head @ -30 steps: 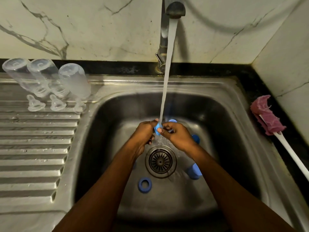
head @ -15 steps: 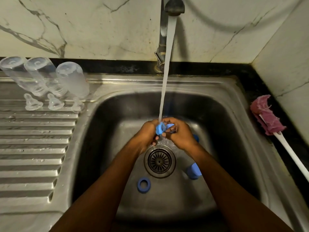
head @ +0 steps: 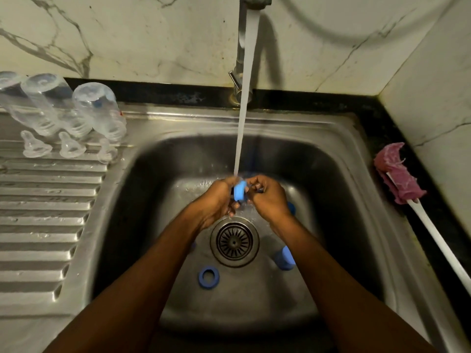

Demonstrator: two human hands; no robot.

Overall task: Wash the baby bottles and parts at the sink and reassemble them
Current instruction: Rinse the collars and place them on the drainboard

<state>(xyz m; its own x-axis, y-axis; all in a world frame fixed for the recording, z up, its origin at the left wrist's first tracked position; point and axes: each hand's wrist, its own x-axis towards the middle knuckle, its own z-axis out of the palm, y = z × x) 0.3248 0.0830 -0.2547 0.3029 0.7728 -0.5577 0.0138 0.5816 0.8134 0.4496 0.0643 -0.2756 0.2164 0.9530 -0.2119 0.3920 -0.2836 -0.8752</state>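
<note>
While the tap water (head: pixel 246 110) pours down, look first at the big steel sink (head: pixel 344 200), with the drain (head: pixel 234 242) in the middle of its floor. Far left of the drain lies the ribbed draining board (head: pixel 38 225). Far right of the drain, up on the dark ledge, lies the pink bottle brush (head: pixel 400 177). Three clear bottles (head: pixel 98 110) stand upside down far to the back left of the drain.

Your left hand (head: pixel 216 202) and right hand (head: pixel 270 197) meet just behind the drain, right under the water. A blue cap (head: pixel 285 258) sits just right of the drain. A blue ring (head: pixel 209 277) lies just in front of the drain, a bit to the left. Three clear teats (head: pixel 35 147) sit far left of the drain, by the bottles. Both your hands pinch one small blue bottle part (head: pixel 240 191) with curled fingers.

Be careful. That part is wet, so it could slip from your fingers and drop among the unwashed bits. The strong water could also bounce off it and splash the clean bottles.
</note>
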